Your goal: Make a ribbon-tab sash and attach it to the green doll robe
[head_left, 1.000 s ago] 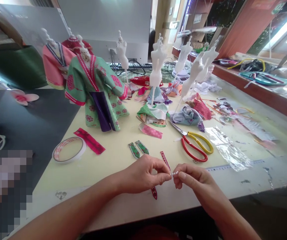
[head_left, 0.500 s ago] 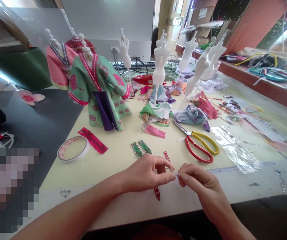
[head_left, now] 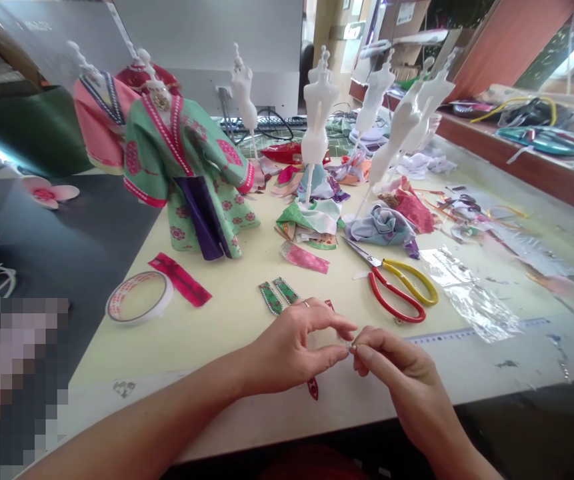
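Observation:
Over the near edge of the table, my right hand (head_left: 404, 370) pinches a tiny whitish thing (head_left: 351, 347) between thumb and fingertips; its kind is too small to make out. My left hand (head_left: 287, 347) is held close against it, thumb tip beside the tiny thing, with a gap between thumb and forefinger. Partly hidden under my left hand lies a narrow red patterned strip (head_left: 313, 389). Two green trimmed fabric pieces (head_left: 279, 297) rest just beyond that hand. Scissors with one red and one yellow handle (head_left: 397, 293) lie partly open past my right hand.
A tape roll (head_left: 167, 303) and a magenta fabric strip (head_left: 181, 280) lie left. Behind stand a doll form in a green robe (head_left: 191, 153) and several bare white forms (head_left: 315, 127) among fabric scraps (head_left: 311, 223). A clear plastic bag (head_left: 471, 293) lies right, near a ruler (head_left: 447, 337).
My left forefinger has come forward over the right fingertips, and the two hands are slightly closer together. The whole view has shifted a little; things on the table lie as before.

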The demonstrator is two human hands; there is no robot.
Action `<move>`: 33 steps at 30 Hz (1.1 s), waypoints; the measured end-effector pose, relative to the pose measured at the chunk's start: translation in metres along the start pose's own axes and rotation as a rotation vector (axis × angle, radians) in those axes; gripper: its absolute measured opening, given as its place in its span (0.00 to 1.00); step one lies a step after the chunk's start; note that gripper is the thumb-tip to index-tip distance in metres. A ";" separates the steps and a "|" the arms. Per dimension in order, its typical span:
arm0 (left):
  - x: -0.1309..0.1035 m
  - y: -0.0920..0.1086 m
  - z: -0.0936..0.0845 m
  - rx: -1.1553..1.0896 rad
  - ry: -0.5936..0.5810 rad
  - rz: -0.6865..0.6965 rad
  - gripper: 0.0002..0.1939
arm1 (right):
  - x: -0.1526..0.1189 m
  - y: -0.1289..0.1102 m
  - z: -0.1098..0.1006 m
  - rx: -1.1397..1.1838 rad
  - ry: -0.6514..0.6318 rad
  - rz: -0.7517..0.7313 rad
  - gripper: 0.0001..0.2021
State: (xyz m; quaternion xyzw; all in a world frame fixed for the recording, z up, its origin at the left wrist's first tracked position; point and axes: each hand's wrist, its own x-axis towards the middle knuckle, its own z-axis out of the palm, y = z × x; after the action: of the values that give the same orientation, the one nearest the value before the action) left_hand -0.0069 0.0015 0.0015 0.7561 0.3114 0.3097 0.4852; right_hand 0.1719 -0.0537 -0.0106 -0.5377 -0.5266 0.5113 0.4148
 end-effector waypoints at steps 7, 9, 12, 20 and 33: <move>-0.001 -0.006 0.005 0.235 0.065 0.160 0.05 | -0.002 -0.002 0.004 -0.022 0.065 0.022 0.12; -0.001 -0.006 0.005 0.316 0.064 0.211 0.05 | -0.003 -0.003 0.006 -0.025 0.079 0.018 0.12; -0.001 -0.006 0.004 0.385 0.059 0.239 0.06 | -0.003 -0.002 0.006 -0.021 0.096 0.004 0.12; -0.002 -0.004 0.007 0.437 0.072 0.239 0.05 | -0.003 0.011 0.005 0.017 0.099 -0.042 0.11; -0.005 -0.008 0.016 0.489 0.097 0.307 0.06 | -0.005 0.019 0.008 -0.018 0.088 -0.201 0.09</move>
State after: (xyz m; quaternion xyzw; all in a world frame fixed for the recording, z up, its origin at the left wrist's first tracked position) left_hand 0.0008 -0.0084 -0.0116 0.8733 0.2813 0.3310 0.2206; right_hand 0.1672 -0.0614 -0.0297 -0.5078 -0.5636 0.4382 0.4822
